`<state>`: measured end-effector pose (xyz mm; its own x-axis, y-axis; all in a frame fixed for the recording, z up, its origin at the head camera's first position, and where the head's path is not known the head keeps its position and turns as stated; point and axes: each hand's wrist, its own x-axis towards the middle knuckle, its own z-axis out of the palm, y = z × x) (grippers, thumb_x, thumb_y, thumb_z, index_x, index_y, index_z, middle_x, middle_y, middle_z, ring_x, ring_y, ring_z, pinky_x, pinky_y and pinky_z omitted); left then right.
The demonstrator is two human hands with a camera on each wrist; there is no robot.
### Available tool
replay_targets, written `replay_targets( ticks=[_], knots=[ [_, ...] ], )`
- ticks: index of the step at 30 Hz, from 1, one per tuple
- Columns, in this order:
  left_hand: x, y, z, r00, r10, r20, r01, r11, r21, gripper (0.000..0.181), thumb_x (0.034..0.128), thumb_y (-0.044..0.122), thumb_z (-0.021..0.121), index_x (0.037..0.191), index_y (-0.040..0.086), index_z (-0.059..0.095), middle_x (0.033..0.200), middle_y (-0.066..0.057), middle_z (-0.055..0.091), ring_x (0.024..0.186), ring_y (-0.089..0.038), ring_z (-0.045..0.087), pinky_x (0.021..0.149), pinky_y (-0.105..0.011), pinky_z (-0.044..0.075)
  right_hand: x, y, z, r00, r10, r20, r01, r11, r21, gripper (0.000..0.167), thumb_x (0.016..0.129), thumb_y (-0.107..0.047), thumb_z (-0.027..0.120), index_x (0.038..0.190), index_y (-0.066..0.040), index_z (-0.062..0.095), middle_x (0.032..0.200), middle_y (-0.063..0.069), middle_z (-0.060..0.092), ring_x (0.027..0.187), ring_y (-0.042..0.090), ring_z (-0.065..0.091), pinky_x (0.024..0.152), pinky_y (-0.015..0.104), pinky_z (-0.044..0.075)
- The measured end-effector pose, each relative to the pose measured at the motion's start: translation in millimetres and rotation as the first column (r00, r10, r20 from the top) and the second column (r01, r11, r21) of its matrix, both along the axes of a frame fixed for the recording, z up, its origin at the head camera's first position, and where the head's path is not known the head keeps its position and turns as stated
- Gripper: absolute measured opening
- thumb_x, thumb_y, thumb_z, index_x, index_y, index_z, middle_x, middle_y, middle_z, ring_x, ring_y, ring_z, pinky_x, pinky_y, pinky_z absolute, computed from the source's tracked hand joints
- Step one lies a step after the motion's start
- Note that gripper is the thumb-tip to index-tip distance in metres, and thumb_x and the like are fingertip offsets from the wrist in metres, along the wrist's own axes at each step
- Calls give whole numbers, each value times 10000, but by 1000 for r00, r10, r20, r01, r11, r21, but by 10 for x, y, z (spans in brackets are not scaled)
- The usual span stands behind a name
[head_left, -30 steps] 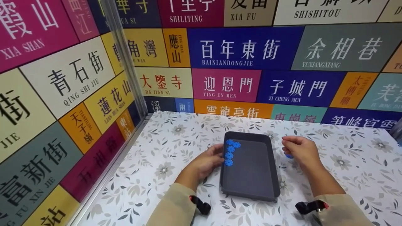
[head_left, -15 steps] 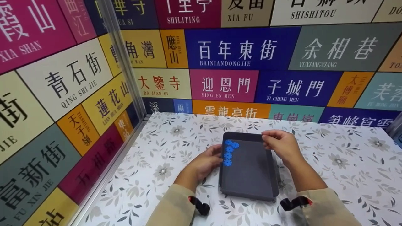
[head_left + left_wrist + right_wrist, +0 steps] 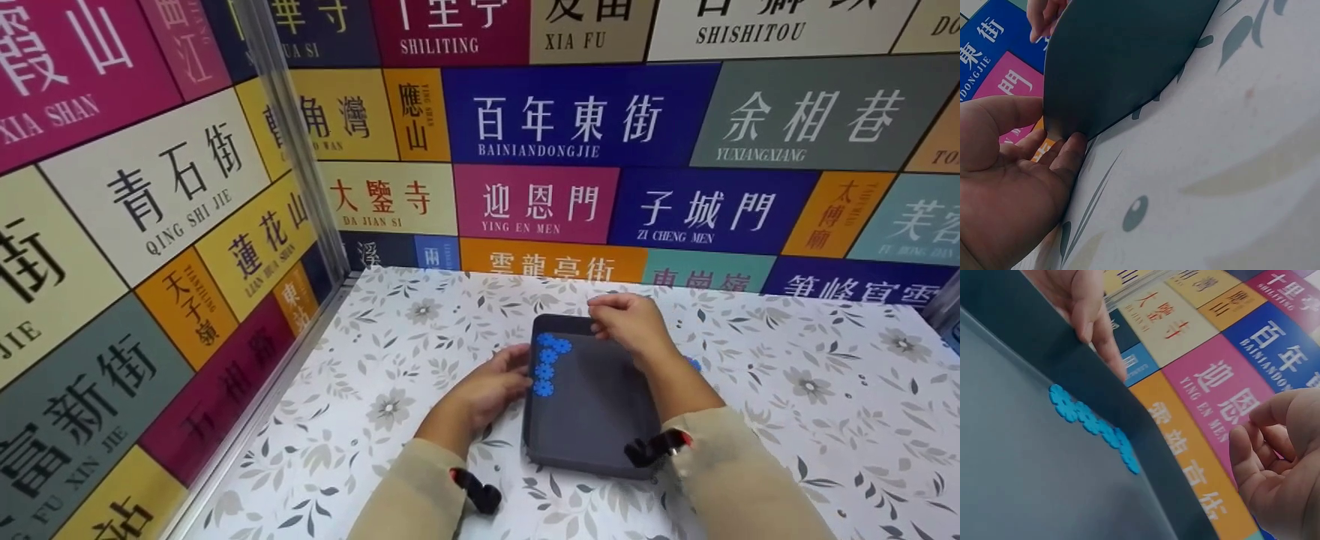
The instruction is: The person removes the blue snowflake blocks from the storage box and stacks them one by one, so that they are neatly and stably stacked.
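A dark grey rectangular tray point(image 3: 589, 420) lies on the table. Several blue flower-shaped plastic pieces point(image 3: 544, 371) line its left side, edge to edge in a chain point(image 3: 1095, 422). My left hand point(image 3: 487, 386) rests against the outside of the left wall; in the left wrist view its thumb and fingers point(image 3: 1075, 143) touch the tray near a corner. Over the far right part of the tray is my right hand point(image 3: 626, 322), thumb and forefinger drawn close together. No piece shows clearly between those fingertips point(image 3: 1239, 439); the inside of the hand is hidden.
Another blue piece point(image 3: 694, 364) shows beside my right forearm, partly hidden. The table point(image 3: 390, 465) wears a floral cloth. Walls with coloured name panels point(image 3: 574, 116) stand behind and at the left. A black camera mount point(image 3: 477, 491) sits on each sleeve.
My right hand has moved left from the table beside the tray to above its far end. The blue piece by the forearm has come into view. The left hand and tray stay put.
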<state>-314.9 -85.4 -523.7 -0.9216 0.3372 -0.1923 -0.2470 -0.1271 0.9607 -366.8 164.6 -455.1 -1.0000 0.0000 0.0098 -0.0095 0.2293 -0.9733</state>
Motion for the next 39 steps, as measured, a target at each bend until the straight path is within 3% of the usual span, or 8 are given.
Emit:
replay_targets(
  ticks=[5, 13, 28, 33, 39],
  knots=[
    [-9, 13, -18, 1000, -13, -21, 13, 1000, 25, 726, 914, -95, 564, 1609, 24, 392, 1663, -200, 430, 1490, -339, 497, 1117, -386, 465, -167, -139, -110, 999, -30, 42, 29, 999, 24, 296, 988, -170, 706, 1202, 29, 750, 950, 81, 739, 690, 87, 684, 671, 233, 623],
    [-12, 27, -13, 1000, -1, -12, 1, 1000, 19, 724, 920, -83, 581, 1611, 39, 401, 1671, -188, 433, 1512, -336, 481, 1164, -414, 458, -285, -202, -271, 997, -73, 37, 70, 994, 86, 317, 986, -196, 709, 1214, 20, 750, 935, 45, 737, 693, 82, 676, 640, 212, 597],
    [-17, -8, 10, 1000, -5, 11, 5, 1000, 11, 716, 932, -70, 589, 1613, 71, 419, 1665, -169, 466, 1474, -317, 533, 1219, -448, 439, -315, -258, -518, 998, 24, 61, -38, 970, 239, 257, 953, -202, 762, 1135, -23, 788, 987, 99, 782, 766, 162, 685, 685, 263, 611],
    [-21, 0, 3, 1000, -14, 0, 14, 1000, 23, 717, 928, -69, 577, 1614, 59, 410, 1662, -170, 463, 1432, -309, 565, 1163, -407, 470, -309, -236, -542, 996, 56, 68, -70, 971, 229, 304, 929, -178, 788, 1160, 18, 776, 940, 63, 782, 727, 125, 675, 659, 245, 599],
    [-24, 8, -10, 1000, -16, -3, 17, 1000, 25, 718, 925, -73, 573, 1612, 55, 410, 1655, -172, 464, 1415, -308, 575, 1140, -395, 471, -303, -214, -569, 991, 91, 94, -113, 956, 272, 386, 892, -168, 822, 1224, 18, 754, 1134, 160, 792, 800, 134, 707, 713, 269, 620]
  ],
)
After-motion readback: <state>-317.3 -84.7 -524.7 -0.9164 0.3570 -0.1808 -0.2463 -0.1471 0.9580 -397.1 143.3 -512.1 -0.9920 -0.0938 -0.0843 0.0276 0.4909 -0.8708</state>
